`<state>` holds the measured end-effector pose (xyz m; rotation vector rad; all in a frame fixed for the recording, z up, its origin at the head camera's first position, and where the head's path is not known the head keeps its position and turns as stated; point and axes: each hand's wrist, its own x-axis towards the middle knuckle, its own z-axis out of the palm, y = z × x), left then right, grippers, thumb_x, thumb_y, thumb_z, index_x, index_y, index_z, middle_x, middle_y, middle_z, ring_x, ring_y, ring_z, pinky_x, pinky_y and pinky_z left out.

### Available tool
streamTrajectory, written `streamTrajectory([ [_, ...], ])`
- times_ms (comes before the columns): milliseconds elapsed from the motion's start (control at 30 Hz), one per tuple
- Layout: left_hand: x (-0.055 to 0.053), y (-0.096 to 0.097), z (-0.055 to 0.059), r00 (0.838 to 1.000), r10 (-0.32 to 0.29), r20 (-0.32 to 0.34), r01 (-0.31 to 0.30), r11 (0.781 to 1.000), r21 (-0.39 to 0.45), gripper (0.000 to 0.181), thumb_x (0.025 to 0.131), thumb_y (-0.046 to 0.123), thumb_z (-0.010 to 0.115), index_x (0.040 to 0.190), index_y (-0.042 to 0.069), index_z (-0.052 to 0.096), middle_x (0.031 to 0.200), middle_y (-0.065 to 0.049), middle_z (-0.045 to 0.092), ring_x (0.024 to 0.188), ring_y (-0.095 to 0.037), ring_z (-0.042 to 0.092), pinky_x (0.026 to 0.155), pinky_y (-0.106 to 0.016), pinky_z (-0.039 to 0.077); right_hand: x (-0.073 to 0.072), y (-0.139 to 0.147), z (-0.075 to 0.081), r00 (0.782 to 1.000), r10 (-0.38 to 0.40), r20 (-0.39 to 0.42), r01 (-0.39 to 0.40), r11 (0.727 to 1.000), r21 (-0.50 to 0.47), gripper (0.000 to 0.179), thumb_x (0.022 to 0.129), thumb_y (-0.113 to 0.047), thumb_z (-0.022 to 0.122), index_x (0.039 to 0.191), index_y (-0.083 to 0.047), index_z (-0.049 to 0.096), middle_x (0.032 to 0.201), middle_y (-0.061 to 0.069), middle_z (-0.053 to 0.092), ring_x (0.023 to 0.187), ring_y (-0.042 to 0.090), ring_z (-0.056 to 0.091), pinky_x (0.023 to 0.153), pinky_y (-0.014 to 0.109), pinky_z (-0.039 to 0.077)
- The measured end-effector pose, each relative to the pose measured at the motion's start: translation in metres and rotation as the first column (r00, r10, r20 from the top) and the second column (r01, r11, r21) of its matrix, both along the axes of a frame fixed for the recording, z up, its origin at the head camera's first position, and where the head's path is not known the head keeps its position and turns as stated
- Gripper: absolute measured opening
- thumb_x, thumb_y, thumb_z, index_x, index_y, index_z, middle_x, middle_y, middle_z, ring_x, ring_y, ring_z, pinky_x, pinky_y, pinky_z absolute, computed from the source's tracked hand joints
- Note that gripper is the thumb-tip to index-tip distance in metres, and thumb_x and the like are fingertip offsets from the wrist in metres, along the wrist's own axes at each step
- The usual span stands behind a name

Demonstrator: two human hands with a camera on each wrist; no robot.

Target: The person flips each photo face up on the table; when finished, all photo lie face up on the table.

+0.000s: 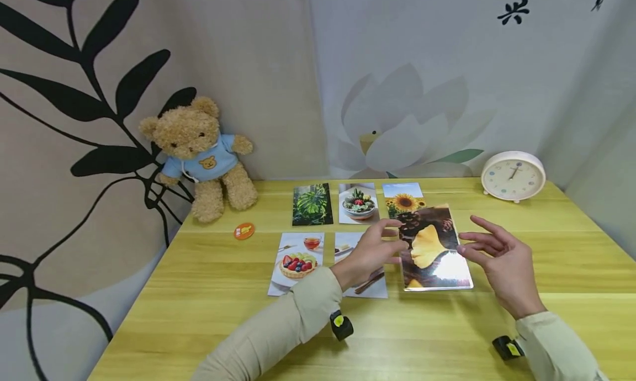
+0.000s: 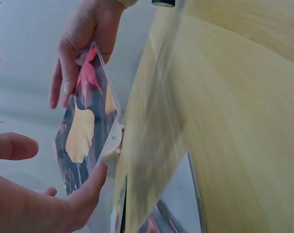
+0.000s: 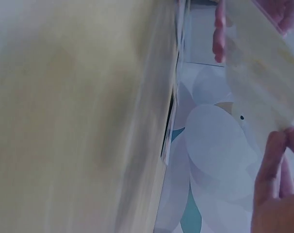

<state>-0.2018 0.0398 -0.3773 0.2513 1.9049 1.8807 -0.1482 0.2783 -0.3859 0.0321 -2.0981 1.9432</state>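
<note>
My right hand (image 1: 509, 268) pinches a photo card (image 1: 429, 248) by its right edge, tilted above the table. The card pictures a yellow ginkgo leaf and pine cones; a red leaf on it shows in the left wrist view. In the right wrist view, the thumb and fingers of the right hand (image 3: 278, 184) meet at the card's corner, its pale back (image 3: 263, 73) facing that camera. At the card's left edge is my left hand (image 1: 367, 254), thumb and fingers spread apart. Below that hand lies a dessert card (image 1: 372, 287), partly covered.
A fruit tart card (image 1: 296, 265) lies at left. Behind are a green leaf card (image 1: 312, 204), a potted succulent card (image 1: 359, 203) and a sunflower card (image 1: 403, 197), partly covered. An orange disc (image 1: 244, 231), teddy bear (image 1: 201, 154) and white clock (image 1: 513, 175) stand around the table (image 1: 199, 326).
</note>
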Motion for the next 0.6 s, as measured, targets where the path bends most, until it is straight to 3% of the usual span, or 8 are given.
streamTrajectory([
  [133,0.0,0.0008,-0.0013,1.0,-0.012,-0.003,0.012,1.0,-0.022,0.053,0.097,0.012,0.062,0.147,0.014,0.046,0.147,-0.017,0.044,0.113,-0.023,0.063,0.094,-0.038,0.059,0.0019,0.0003,0.0003,0.996,-0.074,0.048,0.06,0.967,0.246,0.061,0.088,-0.003,0.075,0.144,-0.013,0.055,0.094,-0.029,0.072,0.083,-0.009,0.07,0.071,0.01,0.056],
  [233,-0.0015,0.002,-0.0028,1.0,-0.03,-0.002,0.03,0.998,-0.052,0.051,0.099,0.014,0.059,0.148,0.014,0.045,0.15,-0.018,0.042,0.115,-0.025,0.064,0.094,-0.041,0.059,0.0032,0.0014,0.0005,0.993,-0.081,0.083,0.044,0.928,0.37,0.058,0.092,-0.012,0.073,0.146,-0.008,0.052,0.097,-0.033,0.069,0.086,-0.012,0.066,0.071,0.011,0.055],
  [400,-0.0017,-0.0036,-0.0061,0.999,-0.042,0.002,0.042,0.991,-0.129,0.048,0.1,0.018,0.059,0.146,0.014,0.047,0.15,-0.019,0.043,0.11,-0.026,0.065,0.09,-0.044,0.06,0.0037,-0.0007,-0.0032,0.982,-0.028,0.189,-0.052,0.913,0.405,0.057,0.097,-0.025,0.069,0.146,-0.004,0.049,0.105,-0.019,0.075,0.088,-0.01,0.066,0.069,0.02,0.056],
  [500,-0.0015,-0.0045,-0.0072,0.998,-0.067,0.001,0.066,0.985,-0.157,0.048,0.1,0.02,0.06,0.146,0.013,0.047,0.142,-0.017,0.048,0.109,-0.025,0.064,0.089,-0.044,0.06,0.0036,0.0003,-0.0036,0.969,-0.006,0.246,-0.093,0.917,0.388,0.057,0.098,-0.025,0.066,0.147,-0.003,0.047,0.115,-0.002,0.076,0.087,-0.005,0.068,0.065,0.026,0.056],
  [600,-0.0024,-0.0029,-0.0068,0.996,-0.092,-0.002,0.091,0.98,-0.176,0.05,0.1,0.021,0.059,0.147,0.012,0.046,0.13,-0.014,0.057,0.109,-0.026,0.064,0.09,-0.044,0.059,0.0021,0.0032,-0.0022,0.95,0.041,0.309,-0.15,0.93,0.336,0.059,0.1,-0.025,0.064,0.149,0.0,0.042,0.122,0.006,0.073,0.087,0.0,0.069,0.065,0.027,0.056],
])
